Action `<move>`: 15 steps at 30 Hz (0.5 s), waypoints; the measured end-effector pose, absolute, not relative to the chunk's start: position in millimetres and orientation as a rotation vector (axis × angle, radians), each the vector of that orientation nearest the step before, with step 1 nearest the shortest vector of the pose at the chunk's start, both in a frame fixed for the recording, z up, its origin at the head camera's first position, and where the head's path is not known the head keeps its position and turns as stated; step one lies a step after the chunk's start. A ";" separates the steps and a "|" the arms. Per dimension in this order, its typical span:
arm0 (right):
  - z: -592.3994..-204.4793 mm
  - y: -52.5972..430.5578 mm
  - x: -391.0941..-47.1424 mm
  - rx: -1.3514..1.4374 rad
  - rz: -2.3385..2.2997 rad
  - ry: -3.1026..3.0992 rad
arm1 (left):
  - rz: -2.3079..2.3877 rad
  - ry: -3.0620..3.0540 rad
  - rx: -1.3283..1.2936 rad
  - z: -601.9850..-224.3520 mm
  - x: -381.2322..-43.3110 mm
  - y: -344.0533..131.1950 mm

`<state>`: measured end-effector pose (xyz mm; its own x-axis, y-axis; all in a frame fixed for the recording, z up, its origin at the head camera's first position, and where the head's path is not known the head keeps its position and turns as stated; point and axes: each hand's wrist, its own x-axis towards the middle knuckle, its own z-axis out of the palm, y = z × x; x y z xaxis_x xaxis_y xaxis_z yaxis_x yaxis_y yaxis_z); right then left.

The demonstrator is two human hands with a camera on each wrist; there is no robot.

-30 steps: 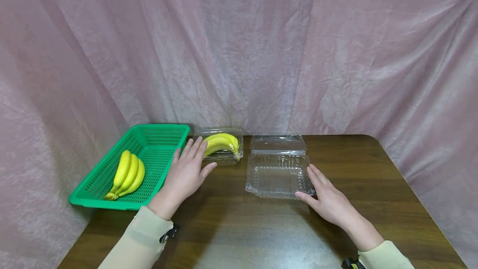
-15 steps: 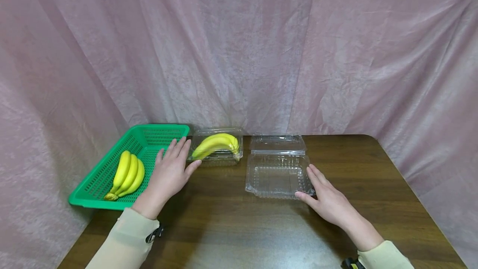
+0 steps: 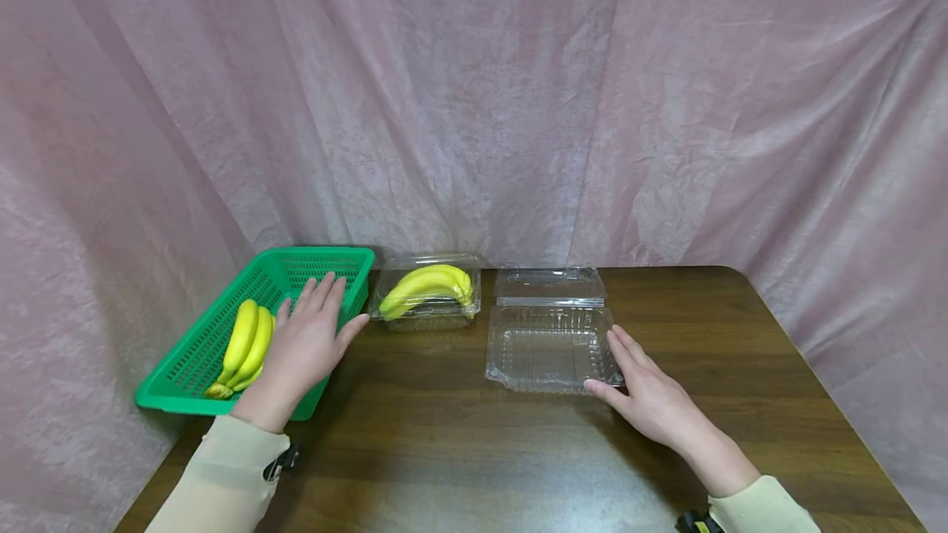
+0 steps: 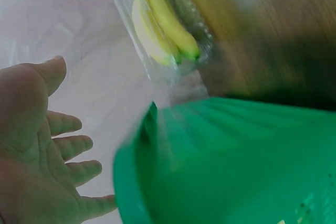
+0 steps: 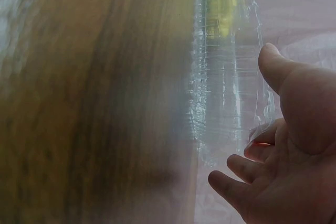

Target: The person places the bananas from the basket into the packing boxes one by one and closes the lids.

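Closest to me, at the bottom of my head feed, come a pale left sleeve (image 3: 211, 479) and a pale right sleeve (image 3: 763, 508), both over the brown wood-grain table (image 3: 489, 467). Here's the right hand (image 3: 652, 397): fingers extended and relaxed, clenched on nothing, resting against the right edge of the open clamshell (image 3: 551, 356), thumb at its front corner. My right wrist view backs that up, with a couple of fingertips right at the clear plastic.

Over to the left hand (image 3: 305, 348): fingers loosely spread, grasping nothing, poised over the right side of the green plastic basket (image 3: 174, 402). Whether it touches the rim, I can't tell. Inside that basket, toward the near left, lies a yellow banana bunch (image 3: 241, 340), stem end facing me, partly hidden behind the hand.

Farther back now: the open clamshell's lid (image 3: 550, 286) lies folded away on the far side of its base. Left of it, just beside the basket, sits a second clamshell (image 3: 429, 323), seemingly closed, with more bananas (image 3: 425, 285) lying crosswise inside, their stem end to the right. And behind everything, a pinkish velvety curtain (image 3: 474, 89) hangs in folds.
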<state>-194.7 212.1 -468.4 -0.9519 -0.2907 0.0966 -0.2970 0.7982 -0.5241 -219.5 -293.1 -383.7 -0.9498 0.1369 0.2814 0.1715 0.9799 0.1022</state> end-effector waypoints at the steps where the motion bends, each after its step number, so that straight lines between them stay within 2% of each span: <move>1: -468.6 212.0 -194.8 0.485 0.866 -2.966 | -0.186 -2.855 -0.217 -383.9 -219.5 -295.9; 15: -470.5 212.7 -195.6 0.487 0.864 -2.958 | -0.213 -2.898 -0.111 -387.3 -219.3 -335.7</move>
<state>-195.6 212.7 -470.5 -0.9511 -0.2897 0.1067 -0.3016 0.7982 -0.5215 -219.3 -335.7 -387.3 -0.9700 0.0581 0.2361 0.0920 0.9865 0.1353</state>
